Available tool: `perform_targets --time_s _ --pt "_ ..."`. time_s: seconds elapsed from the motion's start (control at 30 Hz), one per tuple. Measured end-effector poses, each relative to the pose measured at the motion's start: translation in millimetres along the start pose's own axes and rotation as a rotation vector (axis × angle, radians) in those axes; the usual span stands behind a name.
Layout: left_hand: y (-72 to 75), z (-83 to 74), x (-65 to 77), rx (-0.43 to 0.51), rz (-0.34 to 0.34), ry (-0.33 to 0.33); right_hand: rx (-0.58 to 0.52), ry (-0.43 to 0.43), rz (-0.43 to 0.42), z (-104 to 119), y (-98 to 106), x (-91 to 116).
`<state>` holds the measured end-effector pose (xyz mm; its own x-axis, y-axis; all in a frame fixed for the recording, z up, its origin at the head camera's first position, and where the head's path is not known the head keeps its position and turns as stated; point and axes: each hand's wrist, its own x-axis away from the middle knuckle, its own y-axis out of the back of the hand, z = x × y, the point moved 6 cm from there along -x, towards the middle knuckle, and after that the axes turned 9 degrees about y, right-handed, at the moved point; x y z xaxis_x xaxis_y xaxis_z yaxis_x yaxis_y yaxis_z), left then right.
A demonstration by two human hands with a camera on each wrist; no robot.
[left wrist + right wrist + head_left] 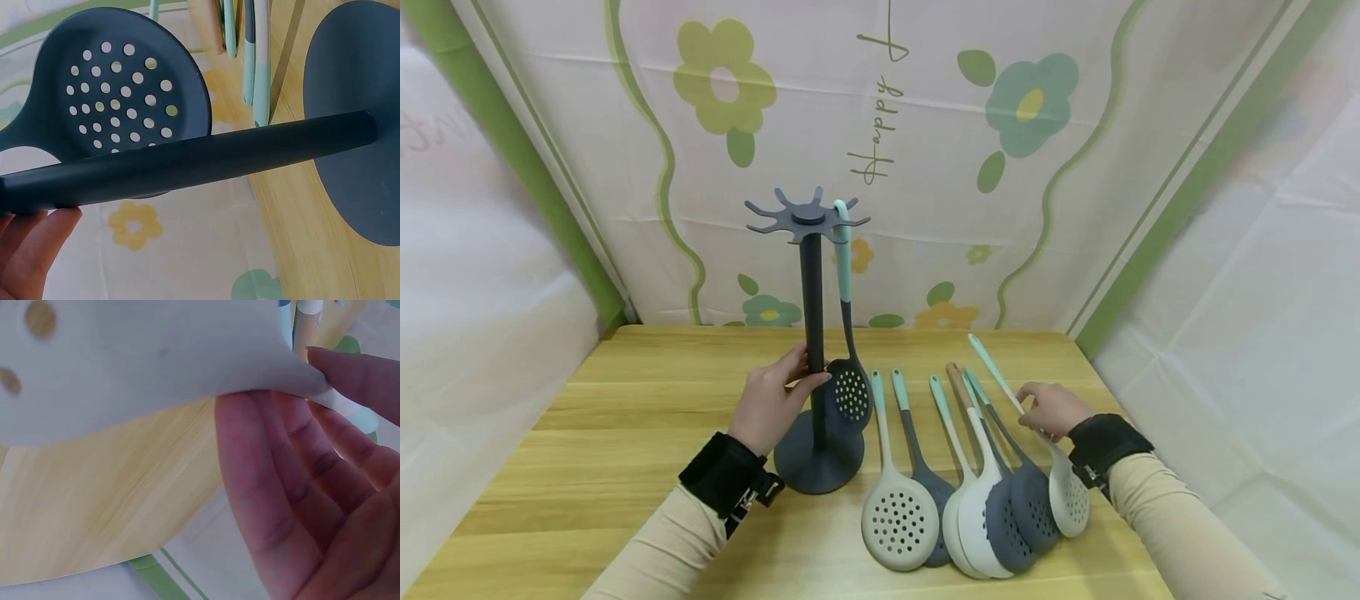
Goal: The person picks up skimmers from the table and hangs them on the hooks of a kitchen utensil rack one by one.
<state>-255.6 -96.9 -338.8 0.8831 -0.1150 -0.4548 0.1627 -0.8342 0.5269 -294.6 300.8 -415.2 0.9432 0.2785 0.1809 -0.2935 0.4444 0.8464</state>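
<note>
Beige sleeves (1187,521) lie nearest: the left hand (767,408) holds the stand (812,292) with curled fingers, the right hand (1054,410) pinches a pale skimmer (1066,492) by its shaft. One dark skimmer (850,392) hangs; the other utensils (900,517) lie unhung on the worktop (647,433).

One dark-grey round-based stand (812,308) is seen, with four mint-handled dark-grey utensils (1034,504), three mint-handled cream utensils (900,525) and one brown-handled white utensil (982,533).

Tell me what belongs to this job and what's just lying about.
Job:
dark stand, held by left hand
pale skimmer, held by right hand
dark skimmer hanging on the stand
likely the other utensils

Just there:
wooden table
flowered backdrop
</note>
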Motion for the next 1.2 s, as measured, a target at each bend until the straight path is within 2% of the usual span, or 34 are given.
perform_targets --time_s 0.37,0.8,0.97,1.2 --pt "-0.2 -0.6 -0.5 0.013 -0.004 0.000 0.007 0.003 0.004 2 0 -1" --pt "-1.1 0.0 2.3 0.022 -0.006 0.009 0.012 0.016 0.008 16 2 4" --pt "-1.1 1.0 2.8 0.028 -0.004 0.018 0.025 0.038 0.000 17 3 2" --pt "0.2 0.2 1.8 0.020 -0.013 -0.001 0.038 0.071 -0.020 18 7 -1"
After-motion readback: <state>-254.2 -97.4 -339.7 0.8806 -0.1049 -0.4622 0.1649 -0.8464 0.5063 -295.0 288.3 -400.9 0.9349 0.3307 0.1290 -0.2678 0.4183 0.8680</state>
